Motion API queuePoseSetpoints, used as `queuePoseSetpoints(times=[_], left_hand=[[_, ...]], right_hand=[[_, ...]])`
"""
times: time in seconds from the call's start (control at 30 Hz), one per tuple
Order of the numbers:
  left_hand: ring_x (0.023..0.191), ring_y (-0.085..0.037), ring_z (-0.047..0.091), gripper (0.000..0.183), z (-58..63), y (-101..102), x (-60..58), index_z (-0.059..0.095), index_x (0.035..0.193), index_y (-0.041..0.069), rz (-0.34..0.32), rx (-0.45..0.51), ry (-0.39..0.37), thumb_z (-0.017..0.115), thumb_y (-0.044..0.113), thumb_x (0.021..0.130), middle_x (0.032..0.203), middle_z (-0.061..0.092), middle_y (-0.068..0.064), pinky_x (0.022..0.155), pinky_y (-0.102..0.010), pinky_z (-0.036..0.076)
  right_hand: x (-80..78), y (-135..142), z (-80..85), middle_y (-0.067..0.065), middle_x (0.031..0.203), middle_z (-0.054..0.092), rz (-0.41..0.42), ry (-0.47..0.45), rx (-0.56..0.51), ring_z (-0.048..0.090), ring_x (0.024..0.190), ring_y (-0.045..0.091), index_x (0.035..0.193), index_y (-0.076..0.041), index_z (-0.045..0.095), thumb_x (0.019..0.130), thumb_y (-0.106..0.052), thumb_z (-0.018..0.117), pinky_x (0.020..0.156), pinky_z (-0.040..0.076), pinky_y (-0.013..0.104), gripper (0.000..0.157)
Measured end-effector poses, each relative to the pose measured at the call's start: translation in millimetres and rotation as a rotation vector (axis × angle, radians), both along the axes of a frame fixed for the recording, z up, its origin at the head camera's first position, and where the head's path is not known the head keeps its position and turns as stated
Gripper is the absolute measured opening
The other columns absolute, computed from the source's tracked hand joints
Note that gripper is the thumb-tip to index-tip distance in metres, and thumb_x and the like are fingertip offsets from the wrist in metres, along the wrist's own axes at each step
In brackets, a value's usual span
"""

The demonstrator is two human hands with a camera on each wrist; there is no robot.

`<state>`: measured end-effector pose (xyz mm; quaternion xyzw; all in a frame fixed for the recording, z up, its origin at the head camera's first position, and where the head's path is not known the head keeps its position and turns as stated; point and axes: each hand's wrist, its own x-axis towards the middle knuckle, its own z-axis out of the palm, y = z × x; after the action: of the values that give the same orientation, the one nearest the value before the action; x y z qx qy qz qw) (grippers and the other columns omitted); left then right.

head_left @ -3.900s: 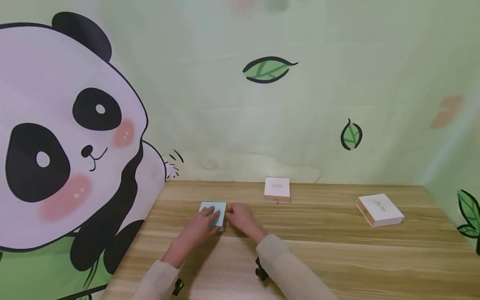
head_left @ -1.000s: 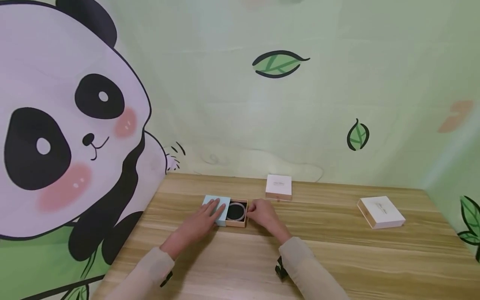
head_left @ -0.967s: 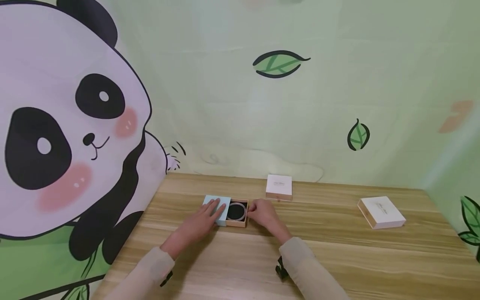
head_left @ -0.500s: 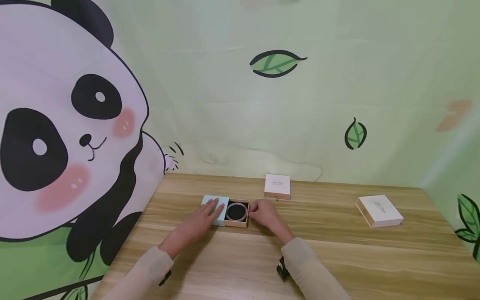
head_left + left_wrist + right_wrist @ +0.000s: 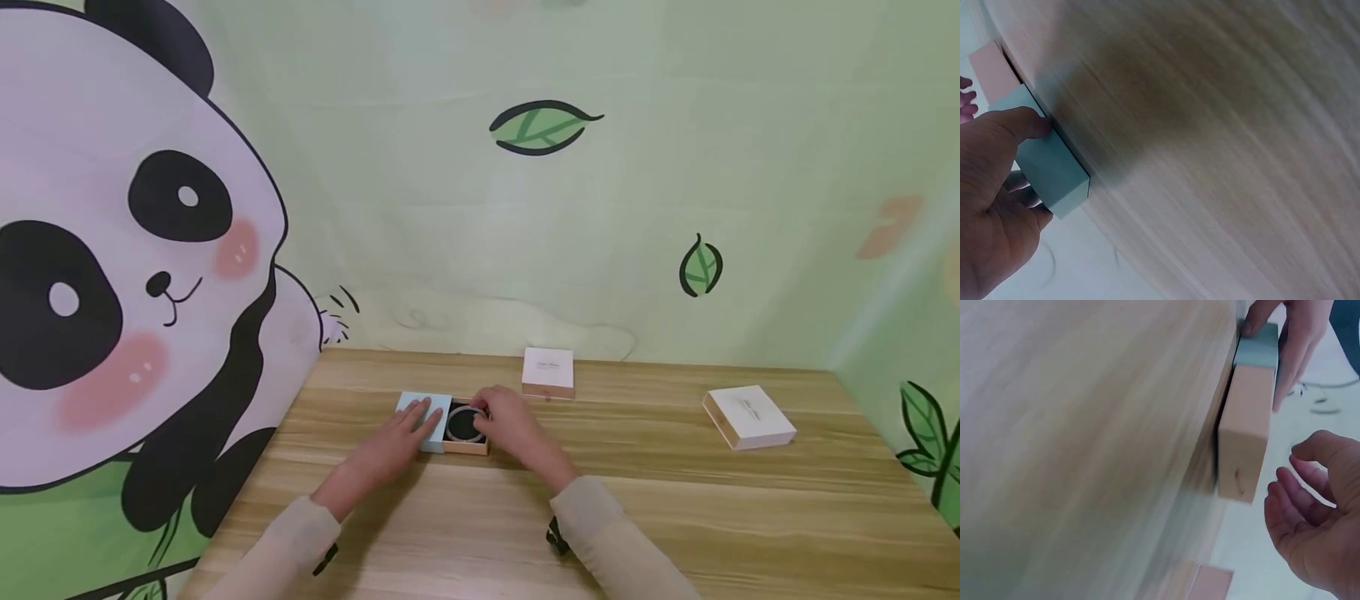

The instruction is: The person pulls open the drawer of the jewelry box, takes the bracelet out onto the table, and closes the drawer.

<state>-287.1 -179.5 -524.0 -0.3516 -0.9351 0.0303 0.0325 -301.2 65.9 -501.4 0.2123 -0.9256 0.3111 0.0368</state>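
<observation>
"While gripping the blue cover (image 5: 1054, 167) with the left hand (image 5: 384, 454), placing the right hand (image 5: 512, 423) where?"
"Poising it empty, with thumb and fingers apart, by the ring (image 5: 463, 440) inside the tray (image 5: 1247, 403); best steadying the cover, avoiding the tray walls."

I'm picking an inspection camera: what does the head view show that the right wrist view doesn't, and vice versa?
Only the head view: the grey ring inside the drawer and the panda's face.
Only the right wrist view: the drawer's end face, with a small tab-like mark.
Both: the left hand gripping the light-blue sleeve, the right hand, and the drawer's peach side.
</observation>
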Motion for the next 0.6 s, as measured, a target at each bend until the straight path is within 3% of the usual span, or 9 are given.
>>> queuePoseSetpoints(times=[0.23,0.6], left_hand=[[0.145,-0.046,0.036,0.064,0.1,-2,-0.1,0.035,0.157,0.002,-0.016,-0.002,-0.002,0.061,0.0,0.099,0.159,0.031,-0.029,0.115,-0.054,0.036],[0.143,-0.047,0.038,0.061,-0.2,-2,-0.3,0.038,0.155,0.001,-0.023,0.028,-0.009,0.061,0.0,0.099,0.158,0.033,-0.03,0.113,-0.056,0.037]], right_hand=[[3.2,-19,6.6,0.017,0.127,0.064,0.038,-0.017,0.138,0.061,0.115,0.032,0.124,-0.003,0.069,0.095,-0.023,0.073,0.091,0.056,0.039,0.036],[-0.7,-37,9.2,0.016,0.135,0.06,0.039,-0.045,0.347,0.06,0.112,0.031,0.131,-0.005,0.066,0.094,-0.033,0.074,0.091,0.055,0.038,0.047]])
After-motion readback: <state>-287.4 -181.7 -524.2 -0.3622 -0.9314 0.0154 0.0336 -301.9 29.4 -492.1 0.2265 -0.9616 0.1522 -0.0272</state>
